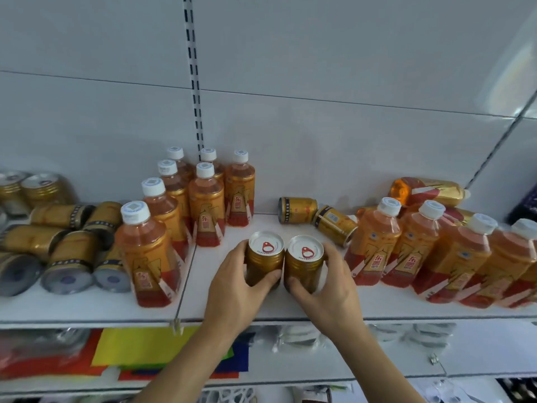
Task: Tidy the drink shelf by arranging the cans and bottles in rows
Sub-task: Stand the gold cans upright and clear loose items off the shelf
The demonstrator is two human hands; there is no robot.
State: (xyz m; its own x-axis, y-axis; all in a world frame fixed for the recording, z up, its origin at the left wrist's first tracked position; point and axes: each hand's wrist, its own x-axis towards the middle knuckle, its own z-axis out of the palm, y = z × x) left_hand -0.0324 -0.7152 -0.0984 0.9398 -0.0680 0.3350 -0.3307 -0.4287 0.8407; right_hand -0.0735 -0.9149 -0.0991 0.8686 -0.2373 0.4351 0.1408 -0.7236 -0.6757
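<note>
On the far left of the shelf [87,308] a heap of gold cans [66,248] lies tipped on its sides, ends facing me, with a couple standing behind; none of that is sorted yet. Just beside it the upright bottles [177,210] already run back toward the wall in two or three neat rows, so I judge that part done. In the bare middle stretch my left hand [232,289] is wrapped around one standing can [265,258], and my right hand [322,289] is wrapped around its twin [303,261]; the two cans touch side by side, bases apparently on the shelf, near the front edge. Behind them two fallen cans [316,213] lie on their sides near the wall. Further right a leaning row of bottles [430,245] tilts left, and one bottle [427,191] lies flat behind it. So I reckon I'm perhaps a third through: the cans' row has only begun, and the right side needs straightening.
</note>
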